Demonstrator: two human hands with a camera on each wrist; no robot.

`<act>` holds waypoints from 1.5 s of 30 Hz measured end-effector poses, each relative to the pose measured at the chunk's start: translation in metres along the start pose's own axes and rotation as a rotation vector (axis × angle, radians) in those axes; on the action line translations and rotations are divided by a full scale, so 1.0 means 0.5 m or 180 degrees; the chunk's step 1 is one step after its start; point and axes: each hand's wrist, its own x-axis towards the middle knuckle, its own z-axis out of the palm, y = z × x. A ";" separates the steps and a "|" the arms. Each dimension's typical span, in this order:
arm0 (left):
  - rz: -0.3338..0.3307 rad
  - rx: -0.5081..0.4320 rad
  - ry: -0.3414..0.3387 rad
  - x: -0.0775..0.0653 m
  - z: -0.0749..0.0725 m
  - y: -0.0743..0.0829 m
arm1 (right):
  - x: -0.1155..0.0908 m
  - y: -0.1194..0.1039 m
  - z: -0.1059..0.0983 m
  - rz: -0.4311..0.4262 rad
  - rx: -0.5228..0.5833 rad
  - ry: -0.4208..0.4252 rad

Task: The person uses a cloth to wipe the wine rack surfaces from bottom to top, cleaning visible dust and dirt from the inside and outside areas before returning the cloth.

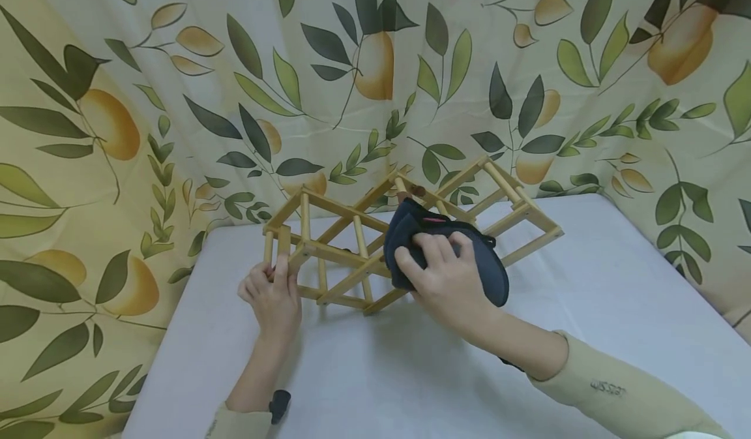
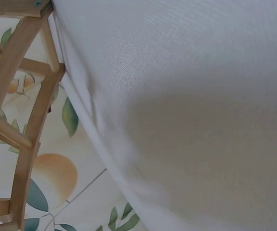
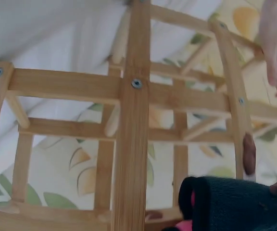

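Observation:
A folding wooden lattice rack (image 1: 340, 253) stands opened out on the white-covered table. My left hand (image 1: 272, 295) grips its left end, with fingers around an end slat. In the right wrist view the left hand (image 3: 273, 53) shows at the upper right, beside the rack's slats (image 3: 66, 85). My right hand (image 1: 448, 279) holds a dark blue soft fabric item, slipper-like in shape (image 1: 495, 276), against the rack's middle; its fingers curl into the cloth. Black edging and a pink lining show on the fabric item (image 3: 234, 204) in the right wrist view. It hides part of the lattice behind it.
A white cloth covers the table (image 1: 375, 380). Behind and at the left hangs a curtain (image 1: 375, 126) printed with fruit and leaves, close to the rack's back. Brown rounded ends (image 1: 418, 190) stick out by the rack's middle. A small black object (image 1: 280, 405) sits by the left wrist.

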 end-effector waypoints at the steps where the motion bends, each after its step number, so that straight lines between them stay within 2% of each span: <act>1: -0.0008 -0.0009 0.0005 0.000 0.000 0.000 | 0.000 -0.002 0.004 -0.0083 -0.0061 -0.0045; 7: 0.0018 -0.0018 0.0050 0.001 0.002 0.002 | 0.003 -0.004 0.020 -0.0481 -0.0217 -0.0397; 12: 0.0058 -0.0047 0.0078 0.001 0.004 0.002 | 0.003 0.000 0.031 -0.0782 -0.0302 -0.0552; 21: 0.0118 -0.0148 0.0272 0.002 0.010 0.002 | 0.008 -0.007 0.052 -0.0905 -0.0864 -0.0710; 27: 0.0143 -0.0212 0.0293 0.002 0.013 0.002 | 0.004 -0.015 0.074 -0.1156 -0.1288 -0.0724; 30: 0.0147 -0.0225 0.0306 0.001 0.014 0.003 | 0.004 -0.020 0.082 -0.1244 -0.1379 -0.0767; 35: 0.0145 -0.0237 0.0333 0.003 0.016 0.003 | 0.006 -0.033 0.095 -0.1239 -0.1334 -0.0702; 45: 0.0110 -0.0234 0.0398 0.004 0.011 -0.002 | 0.003 -0.050 0.131 -0.1171 -0.1001 -0.0234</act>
